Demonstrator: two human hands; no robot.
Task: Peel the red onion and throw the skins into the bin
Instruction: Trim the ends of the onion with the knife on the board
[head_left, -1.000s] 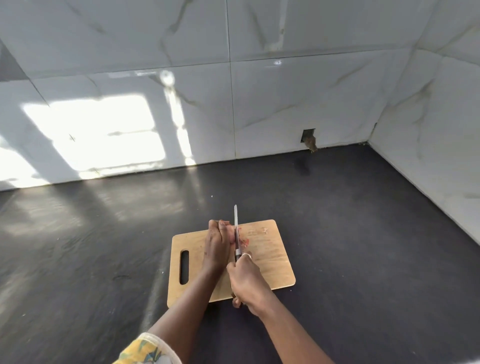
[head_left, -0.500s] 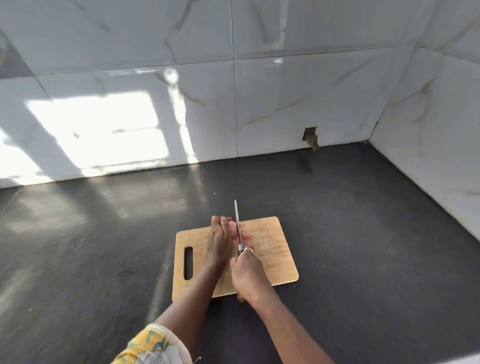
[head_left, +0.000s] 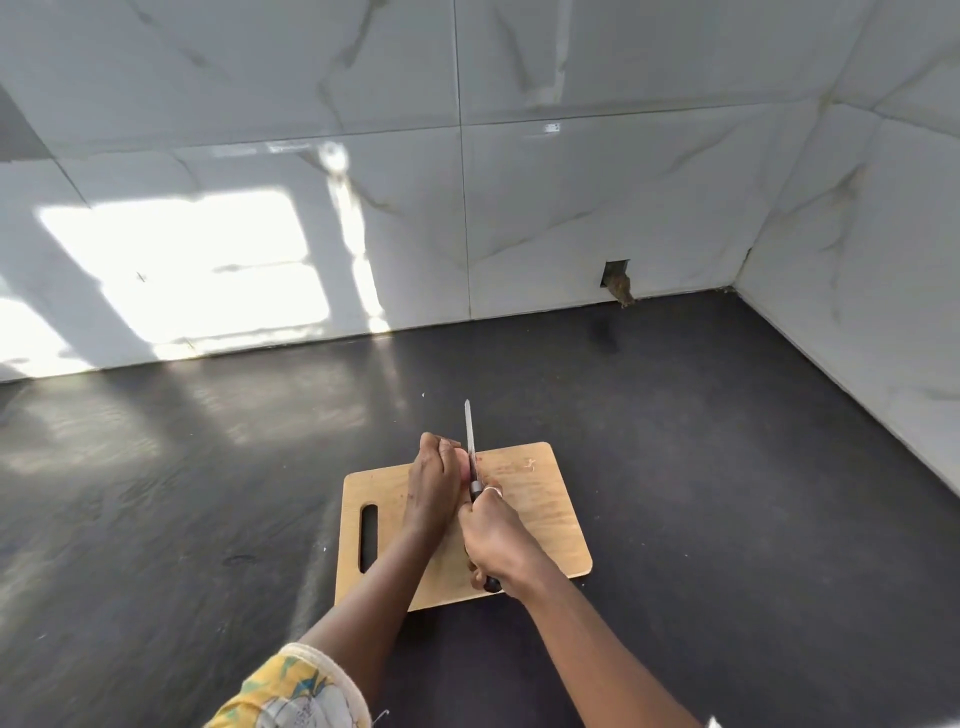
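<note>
No brand, label or legible writing is seen on any surface. The right hand (head_left: 496, 540) is wrapped tightly round the handle of a knife (head_left: 471, 452), whose blade points away from the person and is set edge-down beside the left hand's fingers. The left hand (head_left: 434, 483) is cupped, fingers curled down, over the red onion (head_left: 464, 470), of which only a reddish sliver is visible between fingers and blade; the onion is pressed against the wooden cutting board (head_left: 540, 514). The board, with 1 slot handle at its left, lies on a dark countertop (head_left: 727, 493). A small scrap of skin (head_left: 529, 464) rests near the board's far right corner
</note>
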